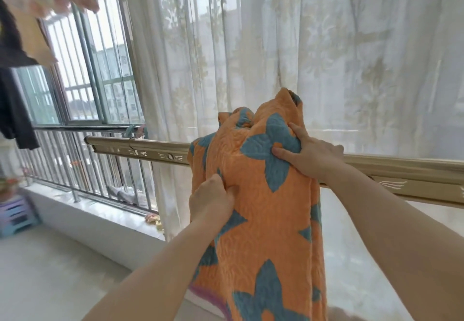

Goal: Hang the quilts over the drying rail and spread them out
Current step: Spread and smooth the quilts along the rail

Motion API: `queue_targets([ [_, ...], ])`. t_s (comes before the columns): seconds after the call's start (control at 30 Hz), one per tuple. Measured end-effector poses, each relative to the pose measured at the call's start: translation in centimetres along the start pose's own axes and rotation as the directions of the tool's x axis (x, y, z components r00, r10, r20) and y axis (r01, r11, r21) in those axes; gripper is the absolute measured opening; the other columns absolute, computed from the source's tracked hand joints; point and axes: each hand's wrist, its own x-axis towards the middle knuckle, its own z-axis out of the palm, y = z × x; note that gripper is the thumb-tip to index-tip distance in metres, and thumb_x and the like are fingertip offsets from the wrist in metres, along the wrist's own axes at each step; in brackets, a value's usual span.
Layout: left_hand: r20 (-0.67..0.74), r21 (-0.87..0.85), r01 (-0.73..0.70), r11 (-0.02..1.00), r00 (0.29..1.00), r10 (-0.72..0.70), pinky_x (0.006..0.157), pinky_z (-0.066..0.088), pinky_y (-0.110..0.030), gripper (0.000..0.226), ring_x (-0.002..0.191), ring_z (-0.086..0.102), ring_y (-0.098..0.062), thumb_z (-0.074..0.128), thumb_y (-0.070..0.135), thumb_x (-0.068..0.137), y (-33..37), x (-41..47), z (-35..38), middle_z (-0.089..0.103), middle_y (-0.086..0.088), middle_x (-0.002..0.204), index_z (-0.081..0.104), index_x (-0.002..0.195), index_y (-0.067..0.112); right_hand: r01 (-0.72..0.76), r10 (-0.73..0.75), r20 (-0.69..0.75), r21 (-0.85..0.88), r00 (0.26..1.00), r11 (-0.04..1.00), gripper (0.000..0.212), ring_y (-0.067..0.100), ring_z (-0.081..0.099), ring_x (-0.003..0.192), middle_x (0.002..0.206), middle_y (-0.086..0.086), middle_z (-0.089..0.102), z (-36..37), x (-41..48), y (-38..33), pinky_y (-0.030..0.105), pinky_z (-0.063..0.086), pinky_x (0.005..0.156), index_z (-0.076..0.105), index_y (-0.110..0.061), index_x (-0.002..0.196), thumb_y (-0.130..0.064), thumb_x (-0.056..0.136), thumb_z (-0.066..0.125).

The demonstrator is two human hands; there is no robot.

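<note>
Both hands are gripping the bunched orange quilt (261, 195) at the rail (140, 148) — left hand (212, 200) pinching a fold below it, right hand (308, 152) clutching fabric on top — probably hoisting it over before spreading.

Embossed cloth quilt (261, 220), glossy metal rail (140, 148)

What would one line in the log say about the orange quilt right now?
stage: hanging | quilt: bunched, held up at drying rail, not spread | left hand: grips quilt | right hand: grips quilt
</note>
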Motion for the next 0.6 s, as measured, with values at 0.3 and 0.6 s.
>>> queue_targets([
  [0.3,-0.28,-0.23,-0.17,0.958,0.954,0.103,0.072,0.039,-0.033,0.023,0.092,0.058,-0.03,0.048,0.025,0.092,5.0,2.9,-4.0,0.064,-0.008,0.096,0.058,0.106,0.009,-0.023,0.019,0.05,0.08,0.999,0.997,0.1,0.034,0.051,0.121,0.136,0.006,0.055,-2.7,-1.8,3.2,0.049,0.028,0.102,-0.02,-0.047,0.144,-0.094,0.064,0.017],
  [0.6,-0.293,-0.051,-0.179,0.983,0.943,0.157,0.081,0.042,-0.038,0.028,0.105,0.058,-0.036,0.042,0.018,0.093,13.1,9.6,-5.8,0.063,-0.018,0.111,0.054,0.112,0.001,0.037,-0.037,-0.006,0.007,0.999,0.999,0.112,0.026,0.049,0.126,0.153,-0.003,0.035,-3.4,-5.0,5.5,0.048,0.033,0.097,-0.034,-0.043,0.139,-0.099,0.053,0.011],
])
